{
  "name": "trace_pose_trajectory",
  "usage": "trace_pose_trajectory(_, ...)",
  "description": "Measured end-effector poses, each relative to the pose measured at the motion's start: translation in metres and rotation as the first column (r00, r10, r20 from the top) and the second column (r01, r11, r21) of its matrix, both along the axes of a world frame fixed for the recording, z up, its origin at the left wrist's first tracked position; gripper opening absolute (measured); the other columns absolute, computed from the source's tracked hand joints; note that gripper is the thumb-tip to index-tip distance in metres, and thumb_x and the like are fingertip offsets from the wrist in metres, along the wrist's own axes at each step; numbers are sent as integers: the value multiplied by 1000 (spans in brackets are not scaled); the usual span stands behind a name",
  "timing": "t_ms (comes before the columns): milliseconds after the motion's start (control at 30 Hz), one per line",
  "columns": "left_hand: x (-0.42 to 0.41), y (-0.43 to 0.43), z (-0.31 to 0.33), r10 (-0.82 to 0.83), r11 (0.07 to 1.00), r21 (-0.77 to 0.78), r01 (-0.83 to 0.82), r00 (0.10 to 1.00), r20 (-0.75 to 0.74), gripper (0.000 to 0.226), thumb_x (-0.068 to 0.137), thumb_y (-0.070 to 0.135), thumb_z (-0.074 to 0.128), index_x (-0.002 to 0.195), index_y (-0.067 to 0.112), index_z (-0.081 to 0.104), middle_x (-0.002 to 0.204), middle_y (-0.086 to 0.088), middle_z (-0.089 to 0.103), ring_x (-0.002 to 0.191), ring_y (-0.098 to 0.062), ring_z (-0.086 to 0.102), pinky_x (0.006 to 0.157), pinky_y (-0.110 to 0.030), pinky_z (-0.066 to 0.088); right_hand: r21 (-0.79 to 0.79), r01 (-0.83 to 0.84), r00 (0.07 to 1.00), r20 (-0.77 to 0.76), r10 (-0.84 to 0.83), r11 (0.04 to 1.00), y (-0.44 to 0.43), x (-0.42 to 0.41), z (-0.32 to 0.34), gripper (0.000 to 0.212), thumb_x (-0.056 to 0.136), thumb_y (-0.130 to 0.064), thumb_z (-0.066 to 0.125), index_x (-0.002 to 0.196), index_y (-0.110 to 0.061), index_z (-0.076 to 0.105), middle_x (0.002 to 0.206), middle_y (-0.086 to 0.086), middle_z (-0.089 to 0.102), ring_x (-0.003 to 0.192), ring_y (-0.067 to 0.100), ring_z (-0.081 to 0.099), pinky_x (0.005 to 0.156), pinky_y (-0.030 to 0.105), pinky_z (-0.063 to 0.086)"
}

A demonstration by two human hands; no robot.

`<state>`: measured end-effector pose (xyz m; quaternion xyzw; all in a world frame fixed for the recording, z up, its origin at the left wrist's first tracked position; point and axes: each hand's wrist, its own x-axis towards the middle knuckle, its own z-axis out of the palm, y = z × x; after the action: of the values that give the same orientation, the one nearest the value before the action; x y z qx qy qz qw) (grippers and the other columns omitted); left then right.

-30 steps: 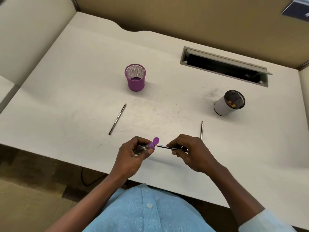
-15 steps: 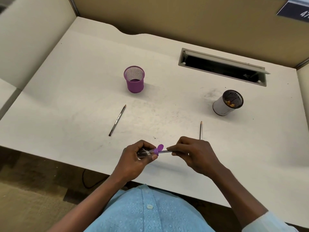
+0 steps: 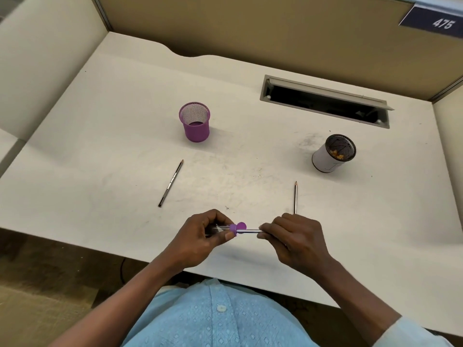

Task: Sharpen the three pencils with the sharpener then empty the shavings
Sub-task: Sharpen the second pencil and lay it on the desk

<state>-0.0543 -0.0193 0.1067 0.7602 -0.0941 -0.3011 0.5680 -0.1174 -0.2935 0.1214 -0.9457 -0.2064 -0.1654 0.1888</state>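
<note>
Near the desk's front edge my left hand (image 3: 200,236) grips a clear sharpener with a purple cap (image 3: 235,227). A silver-and-black pencil (image 3: 249,231) is stuck into the cap, and my right hand (image 3: 293,237) pinches its other end. A second pencil (image 3: 171,183) lies loose on the desk to the left, pointing up and right. A third pencil (image 3: 296,196) lies just beyond my right hand, tip pointing away; its near end is hidden by my fingers.
A purple mesh cup (image 3: 195,122) stands at the middle back. A white cylindrical container (image 3: 328,160) holding shavings leans at the right. An open cable slot (image 3: 325,102) lies in the white desk (image 3: 100,146) near the back partition.
My right hand's fingers have shifted on the pencil, as in a twist, with the pencil staying in the sharpener. The camera view has drifted slightly.
</note>
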Motion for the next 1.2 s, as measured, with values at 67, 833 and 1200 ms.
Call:
trace_pose_trajectory(67, -1, -2, 1, 5, 1000, -11, -5, 999, 33, 15, 94, 22, 87, 100, 30, 77, 90, -4, 80, 76, -9, 65, 75, -23, 52, 72, 39, 997, -71, -34, 997, 2, -3, 1, 17, 101, -34, 73, 91, -22, 79, 70, -9, 65, 55, 10, 52, 47, 30, 40)
trace_pose_trajectory(833, 9, 6, 11, -93, 995, 61, 85, 986, 138, 21, 89, 4, 89, 102, 13, 77, 88, 2, 82, 75, -8, 71, 75, -16, 55, 353, 720, 328, -932, 155, 598, 20, 7, 3, 27, 95, -35, 78, 80, -13, 85, 54, -7, 53, 51, 9, 37, 51, 21, 26)
trace_pose_trajectory(1200, 11, 1, 11, -44, 998, 53, 41, 997, 58, 10, 93, 17, 87, 99, 21, 80, 92, -3, 82, 75, -13, 70, 73, -21, 55, 148, 22, 993, -120, -5, 989, 9, -5, -10, 12, 95, -27, 80, 88, -16, 79, 68, -6, 63, 55, 12, 54, 47, 28, 40)
